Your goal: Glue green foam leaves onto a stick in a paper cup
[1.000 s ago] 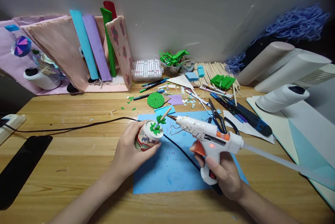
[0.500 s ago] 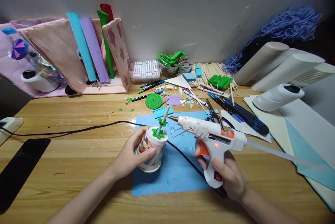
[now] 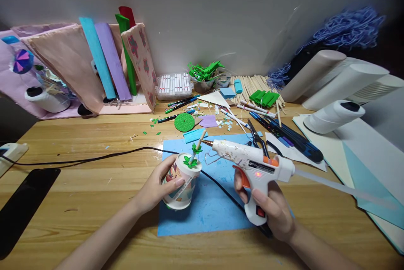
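My left hand (image 3: 160, 188) is wrapped round a printed paper cup (image 3: 181, 183), held upside down and slightly tilted over a blue sheet (image 3: 214, 209). A wooden stick (image 3: 202, 136) rises from the cup's top, with green paper leaves (image 3: 190, 162) round its base and more a little higher. My right hand (image 3: 274, 211) grips a white hot glue gun (image 3: 252, 160), fingers by its orange trigger. The gun's metal nozzle is at the stick's upper part; whether it touches, I cannot tell. A red light glows on its side, and a clear glue stick (image 3: 325, 182) sticks out behind.
A black cord (image 3: 110, 152) crosses the wooden table. Scissors (image 3: 257, 135), a green disc (image 3: 184, 122), paper scraps and pens lie beyond the sheet. A black phone (image 3: 28, 209) lies at left. White rolls (image 3: 334, 117) and paper sheets are at right; a pink box (image 3: 63, 64) stands at back left.
The cup has turned a little in my left hand, so its printed side shows differently. The glue gun stays at the stick, almost unmoved. The whole view has shifted slightly.
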`<action>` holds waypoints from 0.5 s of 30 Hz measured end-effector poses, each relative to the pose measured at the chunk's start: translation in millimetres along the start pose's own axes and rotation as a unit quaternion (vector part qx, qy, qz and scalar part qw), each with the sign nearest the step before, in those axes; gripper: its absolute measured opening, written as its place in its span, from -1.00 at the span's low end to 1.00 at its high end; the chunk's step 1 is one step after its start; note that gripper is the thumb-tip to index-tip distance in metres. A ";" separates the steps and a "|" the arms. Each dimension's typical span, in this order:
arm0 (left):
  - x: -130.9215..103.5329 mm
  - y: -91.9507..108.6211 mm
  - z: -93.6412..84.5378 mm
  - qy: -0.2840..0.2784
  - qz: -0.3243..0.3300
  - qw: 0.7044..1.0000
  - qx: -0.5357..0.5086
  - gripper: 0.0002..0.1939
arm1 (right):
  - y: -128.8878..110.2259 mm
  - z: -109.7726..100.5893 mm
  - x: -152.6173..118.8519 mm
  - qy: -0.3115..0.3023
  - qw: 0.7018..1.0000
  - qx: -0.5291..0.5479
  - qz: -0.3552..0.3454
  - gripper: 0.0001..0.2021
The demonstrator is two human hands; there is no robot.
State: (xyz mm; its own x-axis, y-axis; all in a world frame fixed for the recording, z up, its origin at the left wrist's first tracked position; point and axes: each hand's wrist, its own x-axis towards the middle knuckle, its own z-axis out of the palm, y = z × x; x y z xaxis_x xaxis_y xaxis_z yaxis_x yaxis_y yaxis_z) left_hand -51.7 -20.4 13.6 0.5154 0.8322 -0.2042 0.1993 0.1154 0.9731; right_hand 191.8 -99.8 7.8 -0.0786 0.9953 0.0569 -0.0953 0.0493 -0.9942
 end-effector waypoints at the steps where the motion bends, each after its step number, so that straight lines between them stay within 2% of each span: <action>1: -0.1 0.3 0.0 0.001 0.000 1.000 -0.002 -0.50 | 0.4 -0.2 -0.1 -0.003 1.000 -0.003 0.000 -0.67; 7: -0.2 0.5 -0.7 -0.006 0.004 1.000 -0.013 -0.55 | -0.4 -1.0 -0.2 -0.002 1.000 -0.022 0.001 -0.67; 15: -1.1 -3.0 -1.1 -0.016 -0.013 0.996 -0.083 -0.47 | 0.6 -1.4 0.0 0.002 1.000 -0.009 0.000 -0.69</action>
State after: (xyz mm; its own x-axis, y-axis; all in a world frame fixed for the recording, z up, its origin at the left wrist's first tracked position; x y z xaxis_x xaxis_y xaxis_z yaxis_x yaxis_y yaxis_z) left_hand -53.7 -21.1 11.0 0.5380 0.8107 -0.2312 0.0746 0.2274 0.9709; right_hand 193.1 -99.7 7.0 -0.0749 0.9956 0.0571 -0.0778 0.0513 -0.9956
